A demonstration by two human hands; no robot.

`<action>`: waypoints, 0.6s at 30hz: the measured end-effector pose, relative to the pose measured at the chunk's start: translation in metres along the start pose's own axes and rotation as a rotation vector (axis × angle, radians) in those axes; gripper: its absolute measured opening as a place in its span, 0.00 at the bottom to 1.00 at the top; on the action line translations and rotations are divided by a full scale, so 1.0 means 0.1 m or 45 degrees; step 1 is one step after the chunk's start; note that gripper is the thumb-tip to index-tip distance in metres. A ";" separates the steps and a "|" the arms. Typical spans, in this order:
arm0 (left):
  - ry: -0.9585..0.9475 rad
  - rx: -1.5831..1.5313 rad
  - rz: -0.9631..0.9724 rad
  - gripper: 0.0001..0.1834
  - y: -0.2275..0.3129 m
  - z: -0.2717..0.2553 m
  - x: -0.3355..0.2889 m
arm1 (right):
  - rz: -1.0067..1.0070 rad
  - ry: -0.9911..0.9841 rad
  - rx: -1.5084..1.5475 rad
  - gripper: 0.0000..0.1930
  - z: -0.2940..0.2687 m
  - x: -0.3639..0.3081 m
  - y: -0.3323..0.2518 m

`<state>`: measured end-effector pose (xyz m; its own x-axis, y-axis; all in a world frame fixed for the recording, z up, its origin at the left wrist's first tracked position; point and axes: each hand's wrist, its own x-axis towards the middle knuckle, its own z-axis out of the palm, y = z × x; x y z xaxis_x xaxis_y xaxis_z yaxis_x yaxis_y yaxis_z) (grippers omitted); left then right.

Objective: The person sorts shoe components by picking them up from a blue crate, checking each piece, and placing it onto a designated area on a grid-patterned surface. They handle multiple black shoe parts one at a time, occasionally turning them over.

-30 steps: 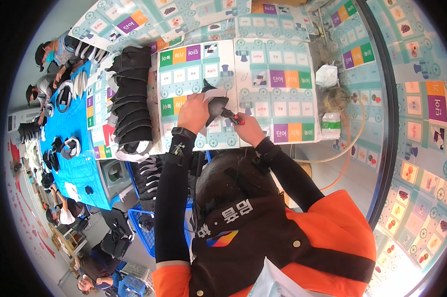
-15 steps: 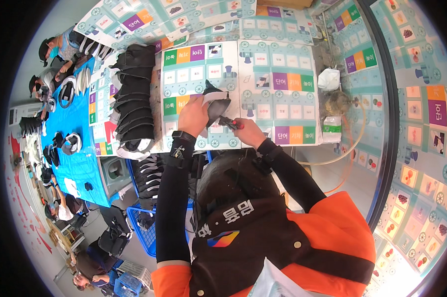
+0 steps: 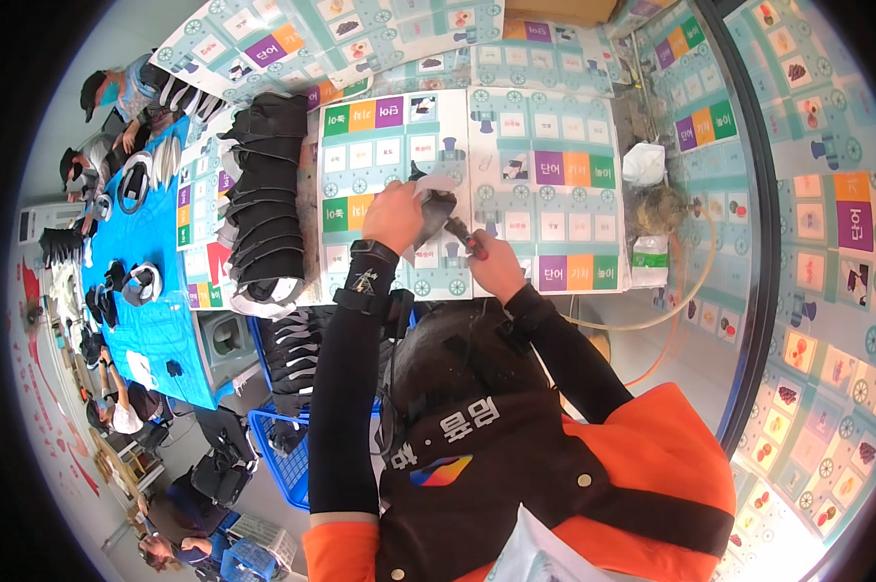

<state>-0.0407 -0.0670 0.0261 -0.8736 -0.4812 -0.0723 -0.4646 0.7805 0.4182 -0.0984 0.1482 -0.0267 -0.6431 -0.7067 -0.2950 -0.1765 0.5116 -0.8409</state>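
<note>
My left hand grips a dark grey and white curved piece, like a shoe part, over the patterned table mat. My right hand holds a small red-handled tool whose tip touches that piece. Both forearms wear black sleeves, and a black watch sits on my left wrist. Left of my hands lies a row of stacked black pieces with white edges.
A white crumpled bag, a brownish bundle and a green-and-white packet sit at the table's right. A hose curves off the edge. A blue crate is below. Other people work at a blue table on the left.
The piece in my left hand has turned a little, and my right hand with the tool has shifted slightly along it. The rest stays put.
</note>
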 end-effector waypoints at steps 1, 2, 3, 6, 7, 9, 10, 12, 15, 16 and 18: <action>0.006 -0.009 0.006 0.12 0.03 0.03 0.03 | 0.018 0.082 -0.029 0.09 -0.01 0.02 0.00; 0.012 -0.016 0.012 0.12 0.06 0.05 0.07 | 0.015 0.083 -0.032 0.09 -0.02 0.03 0.00; 0.016 -0.019 0.029 0.12 0.07 0.07 0.10 | -0.004 0.052 -0.083 0.08 -0.02 0.04 0.02; -0.039 0.022 0.026 0.12 0.10 0.11 0.12 | 0.004 0.081 -0.100 0.08 -0.01 0.03 0.06; -0.036 0.022 0.023 0.12 0.12 0.14 0.14 | 0.034 0.138 -0.066 0.08 -0.02 0.03 0.08; -0.031 0.014 0.064 0.11 0.16 0.18 0.20 | 0.018 0.084 -0.113 0.08 -0.06 0.04 0.11; -0.032 0.014 0.066 0.11 0.16 0.18 0.20 | 0.005 0.033 -0.160 0.08 -0.07 0.04 0.12; -0.062 0.025 0.042 0.10 0.16 0.19 0.22 | 0.019 0.095 -0.103 0.08 -0.08 0.04 0.15; -0.030 -0.004 0.096 0.10 0.19 0.23 0.31 | 0.065 0.114 -0.080 0.08 -0.15 0.07 0.18; -0.029 0.005 0.093 0.10 0.17 0.22 0.32 | 0.097 0.070 -0.109 0.09 -0.16 0.09 0.16; -0.028 0.057 0.026 0.10 0.05 0.12 0.25 | 0.086 0.205 -0.027 0.12 -0.01 0.08 0.10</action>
<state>-0.0664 -0.0699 0.0155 -0.8857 -0.4565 -0.0847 -0.4524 0.8073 0.3790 -0.1061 0.1475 -0.0368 -0.7646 -0.5839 -0.2729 -0.1434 0.5670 -0.8112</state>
